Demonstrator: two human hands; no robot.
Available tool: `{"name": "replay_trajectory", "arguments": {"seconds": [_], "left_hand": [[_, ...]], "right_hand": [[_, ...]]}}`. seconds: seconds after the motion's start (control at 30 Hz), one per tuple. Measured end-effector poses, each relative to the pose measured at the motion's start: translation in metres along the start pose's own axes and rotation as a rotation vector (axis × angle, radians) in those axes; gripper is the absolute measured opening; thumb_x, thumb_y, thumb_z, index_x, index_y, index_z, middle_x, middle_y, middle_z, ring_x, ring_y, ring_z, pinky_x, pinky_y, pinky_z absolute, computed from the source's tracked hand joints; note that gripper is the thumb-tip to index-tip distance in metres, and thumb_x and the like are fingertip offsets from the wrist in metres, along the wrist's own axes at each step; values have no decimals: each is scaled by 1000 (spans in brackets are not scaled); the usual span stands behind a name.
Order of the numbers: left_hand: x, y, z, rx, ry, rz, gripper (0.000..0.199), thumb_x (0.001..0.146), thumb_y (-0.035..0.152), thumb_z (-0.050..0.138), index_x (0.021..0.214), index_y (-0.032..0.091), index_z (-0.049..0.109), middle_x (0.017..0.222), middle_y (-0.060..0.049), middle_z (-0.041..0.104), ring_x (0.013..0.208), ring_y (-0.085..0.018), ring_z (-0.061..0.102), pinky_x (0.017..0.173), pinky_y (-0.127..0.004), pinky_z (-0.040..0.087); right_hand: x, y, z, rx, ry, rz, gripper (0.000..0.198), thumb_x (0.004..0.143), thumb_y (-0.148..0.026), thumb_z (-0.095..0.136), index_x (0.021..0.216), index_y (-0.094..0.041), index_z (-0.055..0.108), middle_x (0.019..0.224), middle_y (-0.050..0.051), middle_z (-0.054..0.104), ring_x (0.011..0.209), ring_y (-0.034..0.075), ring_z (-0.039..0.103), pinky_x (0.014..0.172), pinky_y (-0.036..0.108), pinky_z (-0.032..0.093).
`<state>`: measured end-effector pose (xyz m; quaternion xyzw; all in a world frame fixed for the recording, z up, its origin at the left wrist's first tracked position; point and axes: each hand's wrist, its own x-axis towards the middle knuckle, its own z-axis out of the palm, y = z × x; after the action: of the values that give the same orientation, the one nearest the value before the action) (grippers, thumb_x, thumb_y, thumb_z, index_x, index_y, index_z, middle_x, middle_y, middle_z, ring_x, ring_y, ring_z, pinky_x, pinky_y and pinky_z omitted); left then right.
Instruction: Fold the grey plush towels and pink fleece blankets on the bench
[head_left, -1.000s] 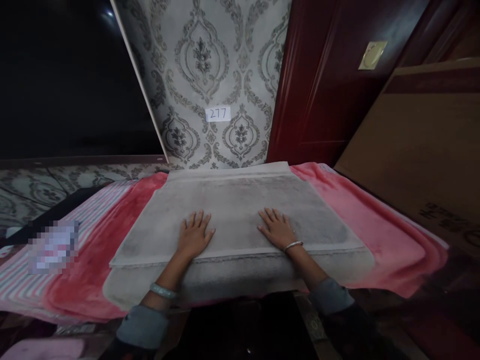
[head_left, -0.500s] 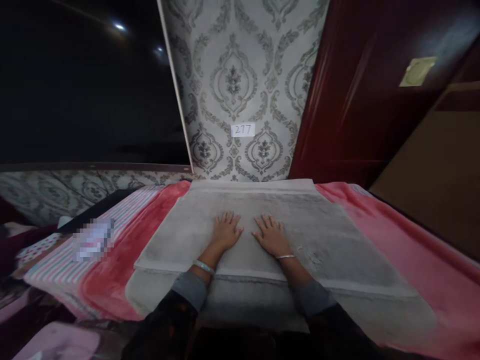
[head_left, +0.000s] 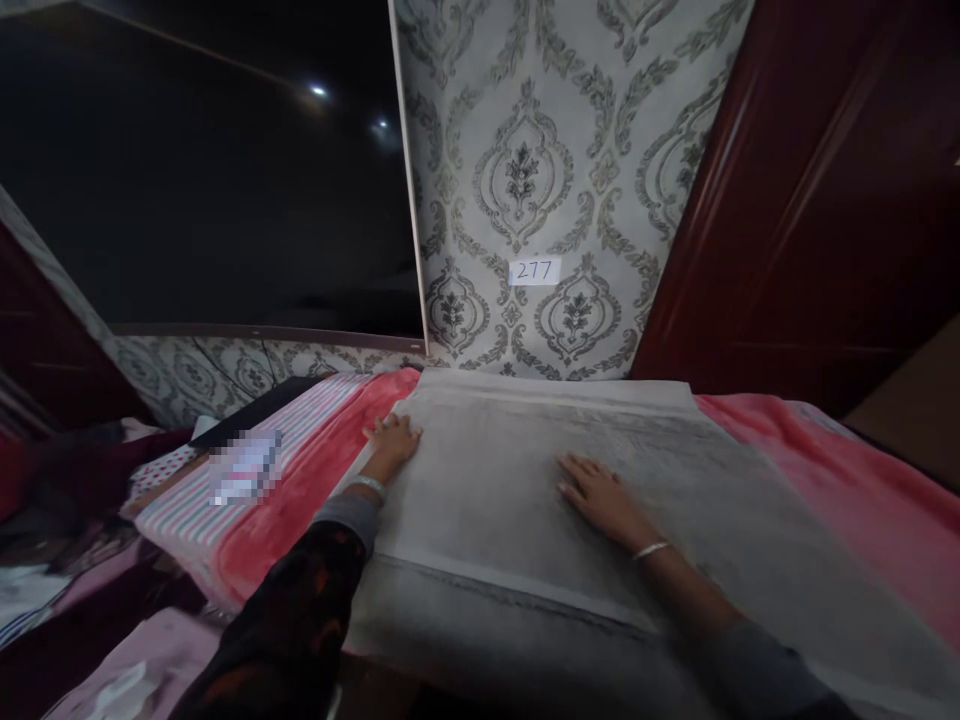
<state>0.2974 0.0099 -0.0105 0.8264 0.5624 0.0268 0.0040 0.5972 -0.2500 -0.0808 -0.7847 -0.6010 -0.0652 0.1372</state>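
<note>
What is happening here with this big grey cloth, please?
A person rests both bare hands on the grey cloth, with nothing gripped. The left hand is at its left edge, close to the red cloth; the right hand lies nearer the middle, palm down. The grey cloth is spread out, and red or pink fabric shows on both sides of it. Farther left is a striped cloth.
</note>
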Motion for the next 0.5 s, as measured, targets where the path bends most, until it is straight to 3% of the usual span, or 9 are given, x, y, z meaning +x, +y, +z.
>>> {"name": "replay_trajectory", "arguments": {"seconds": [0.13,0.23,0.3,0.4,0.5], "left_hand": [[13,34,8,-15,2,228,64,98,52,33,155,24,34,166,-11,23,153,-34,17,118,-63,18],[20,65,22,-32,-30,374,60,99,54,33,154,32,34,166,-4,25,153,-28,20,121,-57,16],[26,71,30,-37,-30,394,59,99,54,32,155,33,34,166,-4,25,153,-28,20,121,-57,15],[39,51,34,-33,-25,340,61,100,53,30,156,31,31,166,-6,24,153,-29,18,121,-57,14],[53,7,29,-22,-27,223,61,101,50,27,157,26,31,166,-9,22,153,-32,16,120,-60,16]], "right_hand": [[20,50,-15,-74,72,50,54,100,-44,36,149,-25,47,153,12,47,140,33,42,107,58,40],[33,79,-13,-132,10,147,56,100,-47,34,151,-27,44,158,10,40,147,34,32,110,63,35],[40,95,-7,-130,-51,180,58,99,-49,31,153,-29,42,160,8,37,148,33,30,111,62,34],[42,126,-1,-123,-140,210,62,98,-53,29,155,-32,37,162,5,33,148,32,30,113,60,32],[28,183,2,-139,-139,300,65,96,-52,25,156,-29,36,161,7,36,148,32,30,112,59,33]]}}
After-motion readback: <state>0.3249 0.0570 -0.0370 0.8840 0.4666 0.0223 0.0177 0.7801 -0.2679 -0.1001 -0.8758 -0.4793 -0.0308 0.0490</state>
